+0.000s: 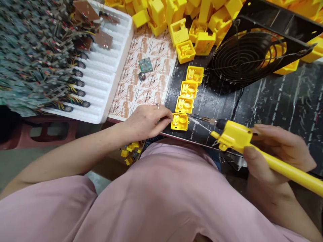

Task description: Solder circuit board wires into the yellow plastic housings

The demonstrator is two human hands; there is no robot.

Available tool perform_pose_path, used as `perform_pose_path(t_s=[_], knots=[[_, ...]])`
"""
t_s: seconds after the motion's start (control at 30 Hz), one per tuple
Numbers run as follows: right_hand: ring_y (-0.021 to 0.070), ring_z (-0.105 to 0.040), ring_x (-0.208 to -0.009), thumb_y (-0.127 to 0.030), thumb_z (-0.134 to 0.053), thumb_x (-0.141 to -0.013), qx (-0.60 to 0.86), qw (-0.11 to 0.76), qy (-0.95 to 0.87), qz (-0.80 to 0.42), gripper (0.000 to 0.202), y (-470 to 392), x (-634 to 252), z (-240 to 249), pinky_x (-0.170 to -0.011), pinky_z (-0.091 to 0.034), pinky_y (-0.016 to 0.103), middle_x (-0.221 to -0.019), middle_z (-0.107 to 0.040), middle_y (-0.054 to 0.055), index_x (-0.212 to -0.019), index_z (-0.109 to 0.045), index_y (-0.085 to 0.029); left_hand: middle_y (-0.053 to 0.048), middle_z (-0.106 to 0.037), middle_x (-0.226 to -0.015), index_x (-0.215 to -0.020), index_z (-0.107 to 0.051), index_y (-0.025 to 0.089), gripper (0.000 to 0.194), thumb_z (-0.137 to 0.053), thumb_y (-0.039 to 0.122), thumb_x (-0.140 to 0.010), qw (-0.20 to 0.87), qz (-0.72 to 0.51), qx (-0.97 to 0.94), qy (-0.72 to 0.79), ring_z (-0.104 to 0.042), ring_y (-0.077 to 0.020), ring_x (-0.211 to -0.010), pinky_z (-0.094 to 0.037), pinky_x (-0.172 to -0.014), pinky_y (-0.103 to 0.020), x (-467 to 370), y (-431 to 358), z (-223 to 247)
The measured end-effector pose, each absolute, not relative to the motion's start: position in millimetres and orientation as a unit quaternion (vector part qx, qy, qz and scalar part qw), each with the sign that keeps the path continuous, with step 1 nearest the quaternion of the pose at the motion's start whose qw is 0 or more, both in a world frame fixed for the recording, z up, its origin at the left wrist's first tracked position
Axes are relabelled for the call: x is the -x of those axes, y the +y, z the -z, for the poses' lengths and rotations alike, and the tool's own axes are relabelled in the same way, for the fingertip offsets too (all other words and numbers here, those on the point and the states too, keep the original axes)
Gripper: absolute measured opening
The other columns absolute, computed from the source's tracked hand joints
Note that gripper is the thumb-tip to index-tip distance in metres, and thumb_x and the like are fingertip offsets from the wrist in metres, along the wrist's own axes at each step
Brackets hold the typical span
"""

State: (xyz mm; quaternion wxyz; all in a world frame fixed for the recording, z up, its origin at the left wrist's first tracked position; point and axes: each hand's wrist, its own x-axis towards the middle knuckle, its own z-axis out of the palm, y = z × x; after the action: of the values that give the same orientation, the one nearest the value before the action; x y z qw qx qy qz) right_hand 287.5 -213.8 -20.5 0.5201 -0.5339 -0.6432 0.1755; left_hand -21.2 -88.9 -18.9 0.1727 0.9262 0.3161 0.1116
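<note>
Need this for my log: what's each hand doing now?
Left hand: pinched beside the row's nearest yellow case; grip unclear.
Right hand: closed on the yellow soldering tool.

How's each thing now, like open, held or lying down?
Four small yellow plastic boxes: open, in a row
Yellow plastic tool with metal tip: held
Right hand: closed around the tool
Left hand: fingers bent, beside the nearest box
White ridged foam tray: partly covered by green circuit boards
Small square circuit board: lying flat
Black square fan with wire grille: spinning or not, unclear
</note>
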Motion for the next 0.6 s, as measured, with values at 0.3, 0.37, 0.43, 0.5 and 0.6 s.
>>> perform_pose_path(t_s=[0.3, 0.37, 0.43, 0.5, 0.6], knots=[[0.0188, -0.074, -0.072, -0.008, -0.084, -0.081, 0.470, 0.488, -0.719, -0.158, 0.059, -200, -282, 8, -0.058, -0.062, 0.028, -0.098, -0.081, 0.007, -0.136, -0.073, -0.026, -0.002, -0.082, -0.095, -0.105, -0.079, 0.022, 0.025, -0.054, 0.025, -0.103, 0.180, -0.087, -0.911, 0.360, -0.077, -0.0171, -0.086, -0.051, -0.075, -0.026, 21, -88, 10], [0.0187, -0.074, -0.071, -0.009, -0.084, -0.082, 0.472, 0.472, -0.726, -0.164, 0.058, -202, -282, 7, -0.058, -0.062, 0.028, -0.097, -0.081, 0.007, -0.135, -0.072, -0.027, -0.001, -0.081, -0.093, -0.101, -0.078, 0.023, 0.024, -0.055, 0.024, -0.101, 0.182, -0.074, -0.906, 0.374, -0.076, -0.0169, -0.085, -0.050, -0.075, -0.027, 17, -88, 9], [0.0186, -0.074, -0.072, -0.010, -0.085, -0.082, 0.475, 0.463, -0.730, -0.164, 0.057, -204, -281, 6, -0.058, -0.062, 0.028, -0.095, -0.080, 0.006, -0.135, -0.071, -0.027, -0.001, -0.079, -0.089, -0.096, -0.078, 0.022, 0.023, -0.056, 0.027, -0.099, 0.180, -0.061, -0.902, 0.388, -0.074, -0.0169, -0.080, -0.048, -0.072, -0.027, 13, -88, 7], [0.0183, -0.074, -0.073, -0.013, -0.086, -0.083, 0.480, 0.463, -0.726, -0.166, 0.054, -205, -280, 3, -0.058, -0.062, 0.028, -0.092, -0.079, 0.005, -0.133, -0.071, -0.027, -0.001, -0.077, -0.084, -0.093, -0.077, 0.022, 0.023, -0.056, 0.028, -0.097, 0.177, -0.047, -0.895, 0.407, -0.072, -0.0169, -0.076, -0.046, -0.069, -0.027, 8, -87, 6], [0.0163, -0.073, -0.071, -0.018, -0.085, -0.086, 0.474, 0.439, -0.743, -0.173, 0.040, -204, -279, 1, -0.058, -0.062, 0.026, -0.084, -0.076, 0.000, -0.122, -0.071, -0.026, -0.002, -0.077, -0.085, -0.090, -0.076, 0.021, 0.021, -0.056, 0.026, -0.093, 0.176, -0.024, -0.887, 0.426, -0.071, -0.0179, -0.078, -0.045, -0.069, -0.028, 2, -86, 4]])
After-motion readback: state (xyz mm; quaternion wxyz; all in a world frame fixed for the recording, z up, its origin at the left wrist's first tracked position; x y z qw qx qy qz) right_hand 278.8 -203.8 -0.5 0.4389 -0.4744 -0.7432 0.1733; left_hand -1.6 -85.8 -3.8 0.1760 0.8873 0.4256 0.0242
